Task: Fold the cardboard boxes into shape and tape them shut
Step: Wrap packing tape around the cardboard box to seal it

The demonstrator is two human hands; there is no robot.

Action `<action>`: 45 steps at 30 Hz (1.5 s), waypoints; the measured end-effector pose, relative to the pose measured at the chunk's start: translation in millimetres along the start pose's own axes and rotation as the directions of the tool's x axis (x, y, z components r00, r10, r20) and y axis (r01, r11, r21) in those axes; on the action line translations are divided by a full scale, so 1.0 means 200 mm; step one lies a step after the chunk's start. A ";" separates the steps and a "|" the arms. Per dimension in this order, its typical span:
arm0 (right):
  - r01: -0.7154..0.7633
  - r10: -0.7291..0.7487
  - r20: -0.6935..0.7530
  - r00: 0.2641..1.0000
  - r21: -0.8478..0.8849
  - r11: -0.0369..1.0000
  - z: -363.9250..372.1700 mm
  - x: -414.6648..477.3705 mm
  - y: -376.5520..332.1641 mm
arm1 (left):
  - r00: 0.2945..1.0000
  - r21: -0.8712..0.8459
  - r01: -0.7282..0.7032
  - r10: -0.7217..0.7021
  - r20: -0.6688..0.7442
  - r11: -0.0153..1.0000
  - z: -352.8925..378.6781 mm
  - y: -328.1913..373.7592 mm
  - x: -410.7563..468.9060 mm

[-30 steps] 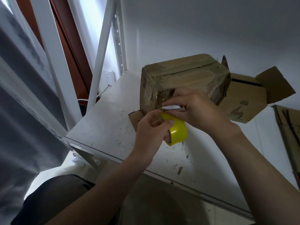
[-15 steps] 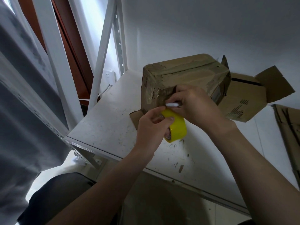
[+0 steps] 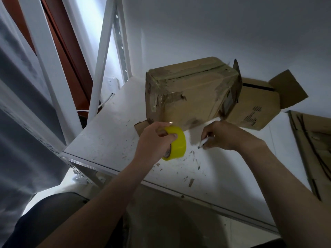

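Left hand (image 3: 154,140) clamped round yellow tape roll (image 3: 176,143), just in front of taped box (image 3: 189,93), handy for next strip. Right hand (image 3: 225,136) pinches small white tool (image 3: 204,141), likely the cutter, also in front of box, off the roll.

A: Where was room left on the shelf (image 3: 111,140)?
B: Bare surface was left along the front and left. The back was blocked by the taped box (image 3: 189,93), the right by an open box (image 3: 254,108) and flattened cardboard (image 3: 315,149).
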State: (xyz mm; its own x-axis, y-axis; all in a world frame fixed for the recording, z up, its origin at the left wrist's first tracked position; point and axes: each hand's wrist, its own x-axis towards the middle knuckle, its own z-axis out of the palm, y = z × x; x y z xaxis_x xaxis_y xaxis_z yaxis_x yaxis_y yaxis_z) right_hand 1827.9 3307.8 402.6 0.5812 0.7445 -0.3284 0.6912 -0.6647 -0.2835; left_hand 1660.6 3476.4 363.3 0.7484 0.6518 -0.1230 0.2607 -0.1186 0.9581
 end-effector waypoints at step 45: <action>0.267 -0.316 -0.675 0.667 -0.181 0.947 -0.14 0.30 -0.39 | 0.998 0.279 -0.046 0.055 -0.023 0.959 -0.34 0.15 0.07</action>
State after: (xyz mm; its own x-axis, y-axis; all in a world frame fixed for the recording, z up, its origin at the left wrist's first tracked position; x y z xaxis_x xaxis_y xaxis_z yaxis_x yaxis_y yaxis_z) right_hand 1820.4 3406.0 429.5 0.4586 0.7487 0.4787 0.8869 -0.4196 -0.1933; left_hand 1636.3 3533.0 407.4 0.7473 0.6614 -0.0642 0.3856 -0.3529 0.8525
